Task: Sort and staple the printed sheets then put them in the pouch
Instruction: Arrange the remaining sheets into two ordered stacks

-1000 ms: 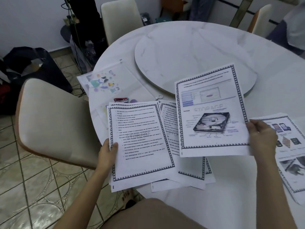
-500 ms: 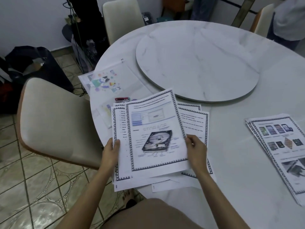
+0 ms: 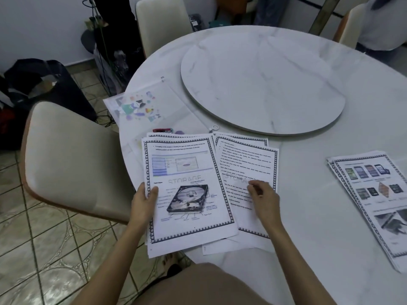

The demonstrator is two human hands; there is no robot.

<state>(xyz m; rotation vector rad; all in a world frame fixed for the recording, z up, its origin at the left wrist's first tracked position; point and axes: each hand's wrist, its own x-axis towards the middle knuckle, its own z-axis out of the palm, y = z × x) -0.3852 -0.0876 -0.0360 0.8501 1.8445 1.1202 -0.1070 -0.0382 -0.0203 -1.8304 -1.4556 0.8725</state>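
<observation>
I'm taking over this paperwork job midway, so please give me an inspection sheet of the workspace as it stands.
Surface: white marble table with a round turntable on it.
Job's things: hard-disk sheet tops a stack; text sheets fanned beside it; picture pile apart at the right; clear pouch and red stapler beyond the stack.
Clutter: nothing seen.
Hands: left hand grips the hard-disk sheet's edge; right hand rests on the text sheets, fingers curled, grip unclear.
Cables: black cables on the floor.
Surroundings: beige chair, black bag, a person standing far right.
</observation>
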